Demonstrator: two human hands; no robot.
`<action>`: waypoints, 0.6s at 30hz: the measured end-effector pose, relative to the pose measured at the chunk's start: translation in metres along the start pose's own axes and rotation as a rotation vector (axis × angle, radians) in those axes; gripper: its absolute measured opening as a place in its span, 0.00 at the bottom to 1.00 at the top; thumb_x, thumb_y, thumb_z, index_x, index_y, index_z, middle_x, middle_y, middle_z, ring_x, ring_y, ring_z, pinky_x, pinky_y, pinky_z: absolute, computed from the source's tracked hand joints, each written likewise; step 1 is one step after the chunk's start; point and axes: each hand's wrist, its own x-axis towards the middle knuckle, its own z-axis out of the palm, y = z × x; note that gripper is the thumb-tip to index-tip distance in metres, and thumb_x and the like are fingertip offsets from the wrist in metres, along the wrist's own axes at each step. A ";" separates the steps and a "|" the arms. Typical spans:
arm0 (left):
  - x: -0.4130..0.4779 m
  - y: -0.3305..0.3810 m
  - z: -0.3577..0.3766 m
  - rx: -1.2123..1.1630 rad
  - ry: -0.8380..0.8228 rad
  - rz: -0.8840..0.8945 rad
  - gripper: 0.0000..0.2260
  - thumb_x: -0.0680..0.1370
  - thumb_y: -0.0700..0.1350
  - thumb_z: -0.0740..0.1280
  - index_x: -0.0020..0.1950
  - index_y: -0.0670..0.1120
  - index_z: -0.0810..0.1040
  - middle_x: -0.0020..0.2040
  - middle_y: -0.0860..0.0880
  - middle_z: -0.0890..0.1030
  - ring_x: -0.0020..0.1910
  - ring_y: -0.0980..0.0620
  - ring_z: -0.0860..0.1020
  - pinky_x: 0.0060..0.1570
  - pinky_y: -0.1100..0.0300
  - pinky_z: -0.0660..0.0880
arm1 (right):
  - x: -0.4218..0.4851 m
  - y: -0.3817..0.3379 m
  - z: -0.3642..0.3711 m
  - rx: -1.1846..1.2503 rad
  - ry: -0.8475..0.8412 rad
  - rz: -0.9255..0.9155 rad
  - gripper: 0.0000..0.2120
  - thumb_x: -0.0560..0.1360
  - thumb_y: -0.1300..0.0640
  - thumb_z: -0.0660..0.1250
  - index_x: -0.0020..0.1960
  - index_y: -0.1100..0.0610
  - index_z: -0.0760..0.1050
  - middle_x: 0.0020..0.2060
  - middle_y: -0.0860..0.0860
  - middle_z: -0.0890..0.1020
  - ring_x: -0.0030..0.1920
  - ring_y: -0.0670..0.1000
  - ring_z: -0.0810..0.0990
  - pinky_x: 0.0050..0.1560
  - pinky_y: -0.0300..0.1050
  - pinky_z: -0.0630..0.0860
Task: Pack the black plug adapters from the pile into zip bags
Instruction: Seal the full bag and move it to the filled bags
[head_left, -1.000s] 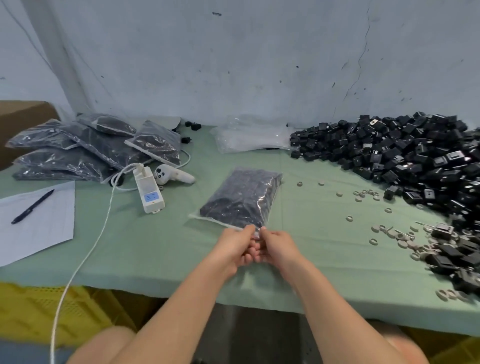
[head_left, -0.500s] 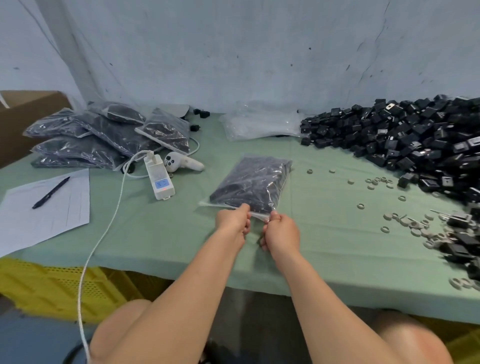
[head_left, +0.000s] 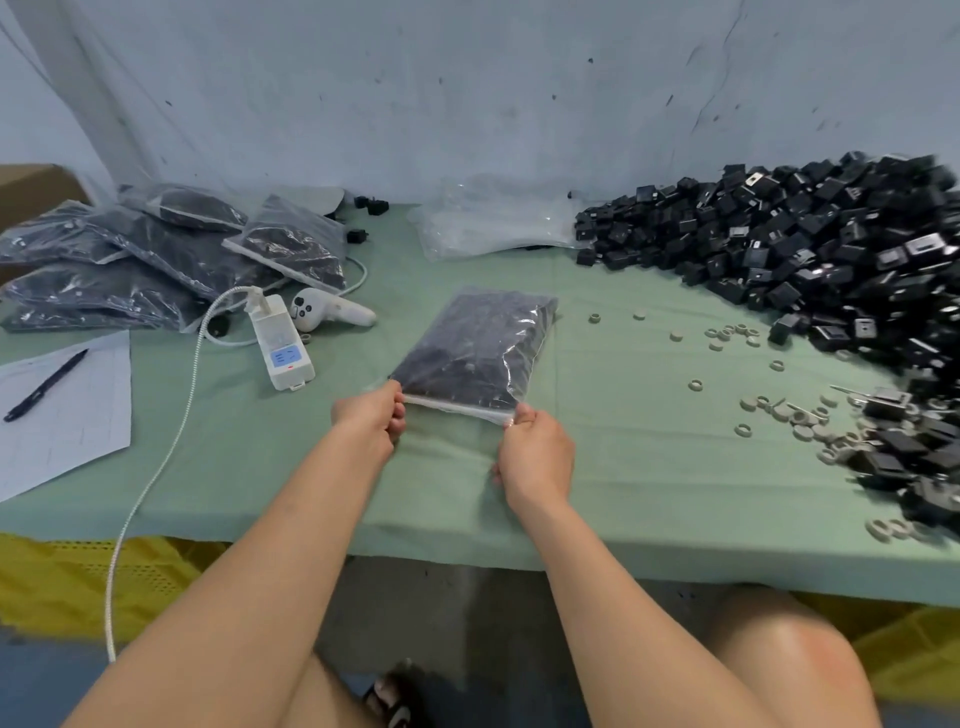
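Note:
A clear zip bag (head_left: 475, 348) stuffed with black plug adapters lies on the green table (head_left: 623, 467), its zip edge toward me. My left hand (head_left: 371, 415) pinches the left end of that zip strip. At the strip's right end, my right hand (head_left: 537, 457) pinches the corner. A big pile of loose black adapters (head_left: 810, 254) covers the table's right side. Several filled bags (head_left: 156, 254) are stacked at the far left.
Empty clear bags (head_left: 493, 223) lie at the back centre. A white power strip (head_left: 280, 343) with cable and a white controller (head_left: 327, 312) sit left of the bag. Paper (head_left: 62, 426) with a pen (head_left: 44, 384) is at the left edge. Small pale rings (head_left: 779, 410) are scattered right.
My two hands, close together at the middle of the zip edge before, have slid apart to its two ends. The view has shifted slightly.

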 end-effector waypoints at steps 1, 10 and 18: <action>0.006 0.002 -0.006 0.001 0.006 0.001 0.14 0.80 0.35 0.61 0.34 0.44 0.68 0.19 0.52 0.69 0.12 0.61 0.62 0.13 0.71 0.55 | -0.001 0.000 -0.001 0.004 -0.008 0.008 0.18 0.84 0.53 0.53 0.56 0.61 0.78 0.49 0.61 0.83 0.50 0.63 0.82 0.55 0.55 0.78; 0.053 0.030 -0.124 0.170 0.251 0.138 0.14 0.81 0.41 0.56 0.36 0.44 0.68 0.17 0.50 0.72 0.12 0.60 0.67 0.15 0.74 0.61 | -0.006 0.008 -0.020 0.343 0.044 0.029 0.17 0.85 0.52 0.51 0.43 0.55 0.73 0.33 0.53 0.77 0.21 0.45 0.75 0.29 0.48 0.79; 0.030 0.017 -0.069 0.310 0.055 0.306 0.12 0.82 0.38 0.58 0.39 0.42 0.72 0.37 0.41 0.74 0.25 0.49 0.74 0.19 0.68 0.71 | -0.003 0.006 -0.029 0.379 0.244 0.063 0.05 0.82 0.54 0.54 0.53 0.52 0.67 0.50 0.54 0.80 0.40 0.53 0.82 0.41 0.46 0.74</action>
